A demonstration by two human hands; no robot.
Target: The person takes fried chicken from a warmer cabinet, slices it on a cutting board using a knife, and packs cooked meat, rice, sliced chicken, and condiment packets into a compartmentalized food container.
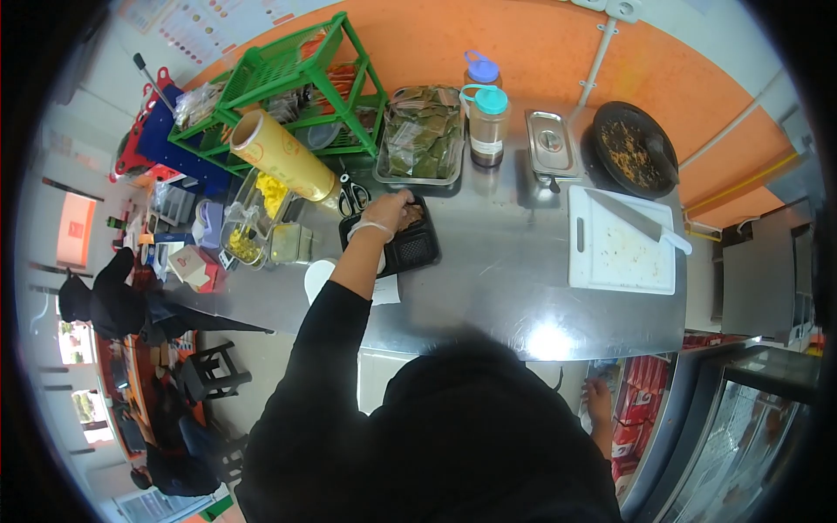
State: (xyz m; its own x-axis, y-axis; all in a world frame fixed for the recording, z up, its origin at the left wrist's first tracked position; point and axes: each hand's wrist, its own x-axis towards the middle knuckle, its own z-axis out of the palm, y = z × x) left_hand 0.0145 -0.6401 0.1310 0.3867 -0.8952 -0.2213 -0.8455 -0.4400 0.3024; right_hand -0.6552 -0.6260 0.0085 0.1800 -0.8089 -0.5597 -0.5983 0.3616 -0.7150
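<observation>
A black tray (412, 254) is showing raised dividers and a textured compartment, with brown food (410, 217) lying in its upper right part. The left hand (384, 214) is reaching across the tray's upper left, its fingertips meeting the food; whether they are clamping any is staying hidden. The right hand (598, 399) is hanging well apart, beyond the table's near edge, fingers loosely apart. Along the shiny metal table (488, 288), yellow food (271, 193), a film roll (292, 161), scissors (352, 197), a tray of leaf-wrapped parcels (422, 139), two bottles (488, 126), a lidded steel container (551, 145), a dark pan (629, 150) and a knife (629, 217) on a white board (610, 261) are standing or lying left to right. Behind, an orange wall (540, 52) is rising.
</observation>
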